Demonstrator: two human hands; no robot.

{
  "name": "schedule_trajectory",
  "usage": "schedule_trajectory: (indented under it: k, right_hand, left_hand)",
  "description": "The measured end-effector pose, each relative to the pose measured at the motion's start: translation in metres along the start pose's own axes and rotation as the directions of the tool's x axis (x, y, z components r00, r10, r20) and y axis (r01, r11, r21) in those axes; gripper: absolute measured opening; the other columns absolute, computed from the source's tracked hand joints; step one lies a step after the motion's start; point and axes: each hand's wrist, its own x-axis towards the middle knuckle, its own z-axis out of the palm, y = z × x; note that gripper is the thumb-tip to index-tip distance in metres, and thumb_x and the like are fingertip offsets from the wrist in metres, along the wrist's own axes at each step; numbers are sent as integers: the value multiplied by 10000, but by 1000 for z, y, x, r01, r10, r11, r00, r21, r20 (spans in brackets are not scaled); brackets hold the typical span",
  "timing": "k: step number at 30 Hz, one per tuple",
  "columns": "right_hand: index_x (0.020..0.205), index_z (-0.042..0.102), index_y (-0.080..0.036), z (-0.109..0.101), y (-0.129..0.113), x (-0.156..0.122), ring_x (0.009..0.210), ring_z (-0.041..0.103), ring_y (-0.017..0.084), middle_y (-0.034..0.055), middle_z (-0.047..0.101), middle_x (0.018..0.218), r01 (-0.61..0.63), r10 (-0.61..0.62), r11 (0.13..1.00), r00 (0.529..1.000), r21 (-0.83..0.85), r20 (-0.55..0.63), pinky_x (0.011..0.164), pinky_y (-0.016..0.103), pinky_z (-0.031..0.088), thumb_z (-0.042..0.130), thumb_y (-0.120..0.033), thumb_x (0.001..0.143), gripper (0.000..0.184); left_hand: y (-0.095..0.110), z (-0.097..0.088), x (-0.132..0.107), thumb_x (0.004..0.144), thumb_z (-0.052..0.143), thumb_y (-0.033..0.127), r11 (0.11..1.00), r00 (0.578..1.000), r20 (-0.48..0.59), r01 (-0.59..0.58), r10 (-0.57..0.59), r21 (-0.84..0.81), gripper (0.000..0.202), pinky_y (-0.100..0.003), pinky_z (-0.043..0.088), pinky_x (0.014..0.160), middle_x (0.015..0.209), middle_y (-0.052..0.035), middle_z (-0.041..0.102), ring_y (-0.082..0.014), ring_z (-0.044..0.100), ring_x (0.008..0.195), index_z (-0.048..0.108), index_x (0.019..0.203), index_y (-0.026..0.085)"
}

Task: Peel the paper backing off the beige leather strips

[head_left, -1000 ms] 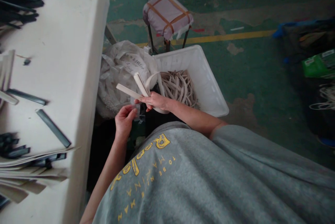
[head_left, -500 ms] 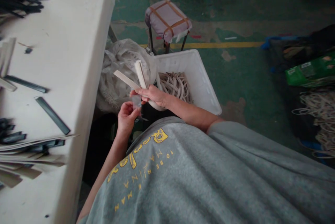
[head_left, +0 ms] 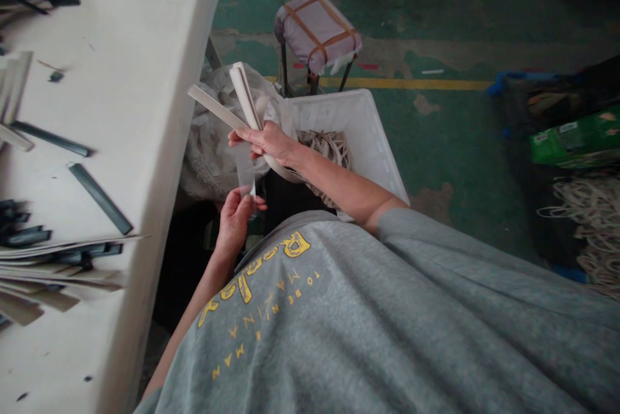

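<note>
My right hand [head_left: 265,141] is closed on a folded cream strap [head_left: 228,104] whose two flat ends stick up and to the left, while its loop hangs below my palm. A strip of clear tape [head_left: 245,174] stretches down from that hand to my left hand [head_left: 236,219], which pinches its lower end. Both hands are held between the white table [head_left: 135,78] and the white plastic bin [head_left: 358,136]. The bin holds several more cream straps [head_left: 329,146].
Dark flat bars [head_left: 99,189] and stacked cream strips [head_left: 43,272] lie on the table. A crumpled plastic bag [head_left: 213,143] sits beside the bin. A taped stool [head_left: 317,30] stands behind it on the green floor. Bags and cord piles [head_left: 588,214] lie at right.
My right hand has lifted the folded strap up and to the left. The gap to my left hand has widened, and a strip of clear tape now stretches between them.
</note>
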Motion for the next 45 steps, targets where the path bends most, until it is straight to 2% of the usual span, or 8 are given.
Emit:
schedule_trajectory:
  k: [7,12,15,19,27,32,38,45]
  right_hand:
    - [984,700,-151,5,-3,-2,478,332,25,36,770,995,23,-20,998,999,-54,48,518,163,468,655,-449,961,302]
    - [920,701,-127,-10,-3,-17,451,436,24,41,769,915,92,-102,979,994,-181,-48,461,155,443,639,-477,960,358]
    - [855,705,-122,-29,0,-42,452,506,39,50,771,865,114,-149,960,982,-257,-119,440,155,437,603,-543,957,445]
    - [812,701,-124,-52,6,-92,420,524,55,67,773,815,71,-117,958,981,-277,-153,469,198,503,592,-615,925,515]
    - [759,717,-152,-50,12,-178,432,529,88,49,719,684,-153,190,923,979,-353,74,428,225,429,642,-472,919,366]
    - [731,727,-162,-42,18,-184,482,545,99,27,692,647,-192,211,892,977,-410,2,486,229,437,608,-309,933,277]
    - [789,691,-125,-40,17,-180,432,499,59,19,689,683,-320,329,861,943,-396,-47,452,202,407,582,-320,962,283]
    - [808,673,-113,-40,29,-175,396,501,55,20,691,663,-318,314,899,947,-300,-65,424,191,413,591,-420,965,354]
  left_hand:
    - [8,1,10,657,833,518,973,991,70,98,-115,209,412,-381,591,811,803,-76,772,-239,736,786,749,858,168]
    - [8,7,25,608,874,514,980,984,48,167,-173,109,424,-386,592,828,794,-84,767,-245,743,807,749,802,157]
    - [11,12,37,602,895,500,978,979,62,200,-196,-68,428,-379,594,835,795,-72,746,-220,734,800,704,783,161]
    - [19,22,53,752,822,441,950,970,51,243,-238,-194,315,-362,595,864,750,-9,679,-169,713,783,624,782,198]
    - [25,44,68,883,740,393,871,946,-12,293,-323,-394,250,-344,611,846,710,1,673,-156,703,727,611,795,198]
    - [32,54,62,949,675,334,801,917,-5,347,-400,-487,205,-300,612,802,749,-3,705,-128,700,701,650,818,179]
    - [41,61,49,998,593,261,748,904,12,362,-428,-556,238,-261,602,723,709,-4,708,-113,697,649,646,794,150]
    - [28,56,44,792,836,271,779,938,82,327,-337,-535,218,-229,576,690,726,1,723,-116,693,643,647,769,164]
